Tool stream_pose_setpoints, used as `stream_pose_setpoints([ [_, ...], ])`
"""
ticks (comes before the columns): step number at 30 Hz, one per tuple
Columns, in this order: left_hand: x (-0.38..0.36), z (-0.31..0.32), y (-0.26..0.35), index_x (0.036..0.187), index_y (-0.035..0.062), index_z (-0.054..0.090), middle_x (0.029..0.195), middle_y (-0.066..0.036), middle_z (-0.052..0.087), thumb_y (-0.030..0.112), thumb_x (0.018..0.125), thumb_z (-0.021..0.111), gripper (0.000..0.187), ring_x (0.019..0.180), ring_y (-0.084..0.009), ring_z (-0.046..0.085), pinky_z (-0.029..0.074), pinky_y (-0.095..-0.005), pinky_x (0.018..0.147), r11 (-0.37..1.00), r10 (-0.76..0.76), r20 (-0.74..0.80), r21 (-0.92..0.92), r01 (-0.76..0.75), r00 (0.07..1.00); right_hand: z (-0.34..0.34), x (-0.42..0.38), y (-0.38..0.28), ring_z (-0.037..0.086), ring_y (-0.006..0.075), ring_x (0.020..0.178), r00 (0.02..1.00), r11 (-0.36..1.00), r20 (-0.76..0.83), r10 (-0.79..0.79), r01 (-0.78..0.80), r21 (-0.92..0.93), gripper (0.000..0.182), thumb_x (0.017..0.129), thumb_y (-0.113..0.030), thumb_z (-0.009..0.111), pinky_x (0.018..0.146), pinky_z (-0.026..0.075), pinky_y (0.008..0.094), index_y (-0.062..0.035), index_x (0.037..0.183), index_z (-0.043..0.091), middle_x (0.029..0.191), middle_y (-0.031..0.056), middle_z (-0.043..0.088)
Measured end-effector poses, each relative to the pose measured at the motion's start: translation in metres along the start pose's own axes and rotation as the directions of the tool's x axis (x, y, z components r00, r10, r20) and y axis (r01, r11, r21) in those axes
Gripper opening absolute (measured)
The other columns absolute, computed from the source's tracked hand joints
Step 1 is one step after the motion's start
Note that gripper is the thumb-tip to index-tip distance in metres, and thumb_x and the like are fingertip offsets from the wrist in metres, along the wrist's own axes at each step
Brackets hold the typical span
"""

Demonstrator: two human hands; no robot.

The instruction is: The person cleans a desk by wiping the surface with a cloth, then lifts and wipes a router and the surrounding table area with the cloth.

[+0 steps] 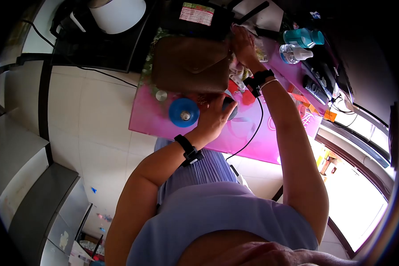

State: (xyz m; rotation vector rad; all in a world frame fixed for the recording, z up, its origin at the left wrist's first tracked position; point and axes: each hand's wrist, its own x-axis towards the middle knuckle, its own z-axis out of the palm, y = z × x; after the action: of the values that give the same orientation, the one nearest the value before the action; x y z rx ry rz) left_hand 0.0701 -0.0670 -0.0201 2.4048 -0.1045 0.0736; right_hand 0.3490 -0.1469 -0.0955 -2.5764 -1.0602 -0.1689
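Note:
On the pink patterned table (252, 133), my left hand (213, 119) has its thumb and fingers around a dark round object (229, 108), partly hidden by the hand. Just left of that hand sits a blue round object (183, 112) with a metallic knob. A brown flap bag (188, 64) lies beyond it, with a small silvery disc (161, 95) at its near left corner. My right hand (244, 44) reaches past the bag's right side, fingers stretched out over crumpled, pale, patterned material; its fingertips are hard to make out.
A teal-capped bottle (303, 38) and a clear bottle with a white cap (295, 53) stand at the right. A black cable (258, 128) hangs from my right wrist. A white appliance (118, 15) is at the upper left, a labelled black item (196, 14) behind the bag.

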Motion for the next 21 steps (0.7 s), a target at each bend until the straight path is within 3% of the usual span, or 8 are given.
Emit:
stream_pose_setpoints([
  [1,0.000,-0.001,0.000,0.129,0.0163,0.048,0.124,-0.015,0.046,0.009,0.068,0.074,0.066,0.115,-0.0321,0.049,0.046,-0.0429,0.086,1.000,0.008,0.000,-0.028,-0.008,1.000,0.003,0.004,-0.002,0.034,0.0356,0.132,0.997,1.000,-0.075,-0.009,0.009,0.002,0.051,0.090,-0.030,0.049,0.107,0.023,0.0552,-0.0115,0.137,0.039,0.139,0.0175,0.041],
  [5,-0.001,0.003,-0.001,0.128,0.0161,0.049,0.123,-0.014,0.046,0.008,0.068,0.074,0.065,0.115,-0.0315,0.050,0.046,-0.0432,0.086,1.000,0.009,-0.020,-0.021,-0.009,1.000,0.016,0.020,0.009,0.037,0.0355,0.130,0.996,0.995,-0.091,0.000,-0.009,-0.102,0.049,0.089,-0.030,0.050,0.105,0.026,0.0546,-0.0117,0.134,0.041,0.135,0.0169,0.045],
  [7,-0.001,0.002,0.000,0.127,0.0161,0.049,0.125,-0.015,0.046,0.008,0.068,0.073,0.064,0.115,-0.0320,0.049,0.046,-0.0441,0.087,0.999,-0.010,0.004,-0.039,0.010,1.000,0.018,0.027,0.021,0.038,0.0344,0.129,0.986,0.955,-0.044,-0.161,0.145,-0.260,0.047,0.088,-0.030,0.050,0.105,0.026,0.0533,-0.0119,0.131,0.044,0.132,0.0156,0.047],
  [10,-0.001,0.004,-0.002,0.128,0.0163,0.048,0.126,-0.016,0.045,0.007,0.068,0.073,0.065,0.116,-0.0326,0.049,0.045,-0.0440,0.088,1.000,0.015,-0.027,-0.026,-0.016,1.000,0.012,0.033,0.015,0.038,0.0336,0.129,0.999,0.990,-0.022,-0.029,0.026,-0.142,0.045,0.088,-0.029,0.049,0.106,0.026,0.0521,-0.0122,0.129,0.047,0.129,0.0140,0.050],
  [17,-0.004,0.005,0.000,0.129,0.0165,0.047,0.126,-0.017,0.044,0.008,0.068,0.073,0.067,0.116,-0.0339,0.048,0.044,-0.0441,0.088,0.999,0.033,-0.032,-0.014,-0.034,0.999,0.008,0.025,0.014,0.036,0.0318,0.131,0.997,0.993,-0.069,-0.031,0.023,-0.118,0.045,0.088,-0.032,0.050,0.107,0.025,0.0516,-0.0116,0.128,0.048,0.132,0.0134,0.048],
  [19,-0.002,0.004,0.000,0.129,0.0160,0.047,0.125,-0.018,0.044,0.007,0.069,0.072,0.066,0.114,-0.0343,0.049,0.044,-0.0446,0.087,1.000,0.019,0.013,-0.011,-0.019,1.000,0.003,0.019,0.014,0.032,0.0318,0.135,0.963,0.847,0.176,-0.204,0.264,-0.461,0.047,0.091,-0.031,0.048,0.109,0.023,0.0521,-0.0111,0.133,0.045,0.140,0.0145,0.041],
  [20,-0.001,0.004,0.000,0.129,0.0160,0.047,0.125,-0.018,0.044,0.007,0.069,0.072,0.066,0.114,-0.0343,0.049,0.044,-0.0446,0.087,1.000,0.025,0.010,-0.010,-0.025,1.000,0.003,0.015,0.012,0.032,0.0318,0.135,0.964,0.845,0.172,-0.204,0.262,-0.466,0.047,0.091,-0.031,0.048,0.109,0.023,0.0521,-0.0111,0.133,0.045,0.140,0.0145,0.041],
  [21,-0.001,0.006,0.000,0.129,0.0153,0.047,0.124,-0.019,0.044,0.006,0.069,0.071,0.065,0.114,-0.0345,0.049,0.044,-0.0447,0.086,1.000,0.028,-0.005,0.003,-0.028,1.000,0.005,0.007,0.009,0.029,0.0318,0.137,0.971,0.922,0.104,-0.216,0.238,-0.307,0.048,0.092,-0.030,0.047,0.109,0.022,0.0522,-0.0109,0.136,0.043,0.144,0.0144,0.037],
])
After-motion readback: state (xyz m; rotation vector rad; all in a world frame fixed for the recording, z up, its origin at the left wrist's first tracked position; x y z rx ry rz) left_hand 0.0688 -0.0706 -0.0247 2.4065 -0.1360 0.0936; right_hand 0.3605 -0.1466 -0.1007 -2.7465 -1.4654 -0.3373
